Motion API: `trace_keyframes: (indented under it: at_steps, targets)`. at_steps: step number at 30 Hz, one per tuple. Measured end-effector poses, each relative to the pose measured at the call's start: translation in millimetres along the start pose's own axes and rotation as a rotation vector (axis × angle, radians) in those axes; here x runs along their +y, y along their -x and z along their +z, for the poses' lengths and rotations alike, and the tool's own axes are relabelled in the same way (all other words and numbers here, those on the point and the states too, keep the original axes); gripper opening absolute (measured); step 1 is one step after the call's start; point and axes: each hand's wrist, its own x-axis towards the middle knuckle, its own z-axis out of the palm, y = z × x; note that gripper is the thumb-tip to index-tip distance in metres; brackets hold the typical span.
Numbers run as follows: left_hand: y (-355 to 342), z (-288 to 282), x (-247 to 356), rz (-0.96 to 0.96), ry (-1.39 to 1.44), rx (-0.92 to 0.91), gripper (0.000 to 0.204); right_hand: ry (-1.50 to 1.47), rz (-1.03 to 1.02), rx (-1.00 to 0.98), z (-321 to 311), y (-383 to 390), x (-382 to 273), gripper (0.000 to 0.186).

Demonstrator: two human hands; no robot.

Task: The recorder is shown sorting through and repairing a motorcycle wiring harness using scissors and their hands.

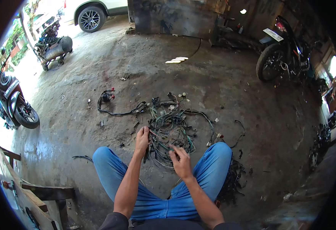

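A tangled heap of wiring harness (171, 124), with black, green and pale wires and several small connectors, lies on the floor between my knees. My left hand (142, 140) is closed at the left side of the heap, gripping wires; its fingertips are partly hidden. Over the lower right of the heap is my right hand (181, 161), its fingers stretched toward the wires and apart from the thumb. No held object shows in it. From the heap's left a black cable branch (118, 113) runs out to a dark connector cluster (107, 96) with red ends.
More dark wire scraps (233, 178) lie beside my right knee. A wooden bench (47, 191) stands at lower left. Motorcycles stand at left (16, 101) and upper right (283, 55). An air compressor (55, 50) and a white car (112, 7) are farther back.
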Motion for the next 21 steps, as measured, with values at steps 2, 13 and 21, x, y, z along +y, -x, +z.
trace_keyframes:
  at_steps: [2, 13, 21]
  targets:
    - [12, 7, 11, -0.084, 0.199, -0.113, 0.035, 0.058, -0.079, 0.103, 1, -9, 8, 0.029]
    - [43, -2, 35, -0.266, 0.637, -0.189, 0.030, -0.023, -0.191, 0.958, -150, 33, -12, 0.031]
    - [50, 18, 55, -0.381, 0.744, -0.267, 0.044, 0.623, 0.822, 0.440, -161, 285, 286, 0.062]
